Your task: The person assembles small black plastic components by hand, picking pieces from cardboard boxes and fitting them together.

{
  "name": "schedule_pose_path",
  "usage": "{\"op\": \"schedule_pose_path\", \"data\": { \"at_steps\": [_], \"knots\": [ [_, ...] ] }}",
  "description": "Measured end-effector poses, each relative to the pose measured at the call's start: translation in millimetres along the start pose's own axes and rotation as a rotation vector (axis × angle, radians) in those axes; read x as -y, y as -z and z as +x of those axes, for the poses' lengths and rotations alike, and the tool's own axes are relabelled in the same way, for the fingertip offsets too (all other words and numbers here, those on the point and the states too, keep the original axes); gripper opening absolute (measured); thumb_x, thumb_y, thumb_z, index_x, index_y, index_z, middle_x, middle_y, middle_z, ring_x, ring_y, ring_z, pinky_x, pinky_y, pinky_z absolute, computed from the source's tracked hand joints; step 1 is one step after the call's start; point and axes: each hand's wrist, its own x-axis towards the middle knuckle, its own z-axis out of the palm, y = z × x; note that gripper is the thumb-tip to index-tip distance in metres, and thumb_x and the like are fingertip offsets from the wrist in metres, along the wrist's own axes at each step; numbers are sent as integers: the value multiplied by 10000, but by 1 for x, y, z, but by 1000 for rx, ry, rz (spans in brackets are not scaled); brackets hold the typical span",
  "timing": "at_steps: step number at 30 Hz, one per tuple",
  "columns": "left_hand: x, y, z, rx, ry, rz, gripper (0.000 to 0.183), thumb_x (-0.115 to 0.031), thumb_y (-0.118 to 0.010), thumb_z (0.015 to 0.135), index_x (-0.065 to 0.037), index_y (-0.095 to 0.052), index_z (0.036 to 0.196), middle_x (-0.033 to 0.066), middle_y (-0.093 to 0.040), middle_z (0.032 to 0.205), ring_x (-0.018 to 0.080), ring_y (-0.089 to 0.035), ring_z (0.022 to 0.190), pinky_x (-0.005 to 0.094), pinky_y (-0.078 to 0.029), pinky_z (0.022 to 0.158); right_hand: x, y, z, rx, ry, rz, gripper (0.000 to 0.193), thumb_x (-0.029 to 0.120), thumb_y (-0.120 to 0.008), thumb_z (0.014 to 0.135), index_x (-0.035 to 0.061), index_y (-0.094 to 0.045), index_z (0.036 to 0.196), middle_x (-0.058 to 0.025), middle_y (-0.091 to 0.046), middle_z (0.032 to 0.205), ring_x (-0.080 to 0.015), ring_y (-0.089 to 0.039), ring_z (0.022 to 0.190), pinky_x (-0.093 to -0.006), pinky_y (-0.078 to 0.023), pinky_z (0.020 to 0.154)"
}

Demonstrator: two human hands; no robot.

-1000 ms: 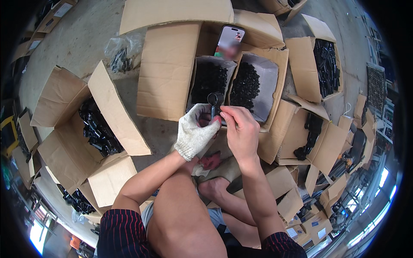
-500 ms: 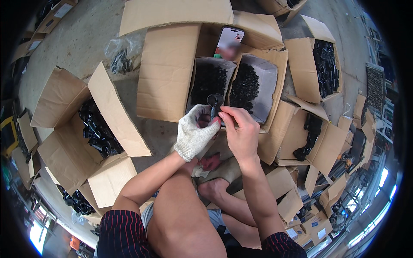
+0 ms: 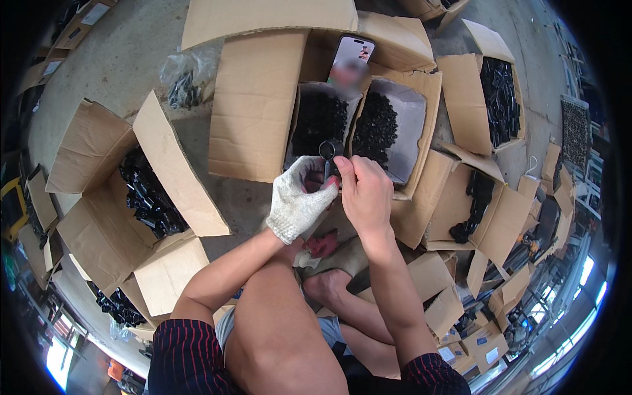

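Observation:
A black part with a round ring at its top (image 3: 327,150) stands upright between my hands. My left hand (image 3: 297,201), in a whitish knit glove with dark and reddish finger areas, is closed around its lower length. Bare and curled, my right hand (image 3: 367,194) has its thumb against the part just below the ring. Any small piece under that thumb is hidden. Beyond my hands, two grey trays stand side by side in a cardboard box (image 3: 253,108). Small black pieces fill much of the left tray (image 3: 320,122) and part of the right tray (image 3: 411,108).
A phone (image 3: 352,59) leans at the box's back. On the left, an open carton (image 3: 99,224) holds glossy black parts. Further cartons with black parts stand at the right (image 3: 461,99) and nearer right (image 3: 438,210). A clear plastic bag (image 3: 187,79) lies on the floor.
My right hand has turned and shifted slightly left, its thumb now raised against the part near the ring. My left hand keeps its hold, and the ring has tipped a little.

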Motion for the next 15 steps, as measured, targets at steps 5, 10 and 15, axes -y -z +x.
{"op": "schedule_pose_path", "data": {
  "at_steps": [5,10,15],
  "knots": [
    [-5,0,-1,39,41,-36,357,-112,-806,875,39,-654,1160,61,-720,930,77,-651,826,268,-578,740,8,14,1,40,-71,360,264,235,-654,1004,9,-604,876,-158,-645,837,-349,-640,743,-432,-502,668],
    [4,1,1,20,32,-60,401,-179,-855,828,13,-687,1137,62,-750,878,71,-664,753,265,-579,703,2,9,-1,123,-40,94,265,248,-632,1015,13,-600,896,-157,-639,810,-379,-644,741,-465,-507,676],
    [1,-1,0,0,9,-44,386,-164,-843,829,14,-687,1133,63,-743,887,79,-665,763,271,-581,710,9,10,-3,84,-131,311,410,341,-572,1044,27,-579,780,-170,-658,757,-400,-667,758,-503,-511,672]
  ]
}}
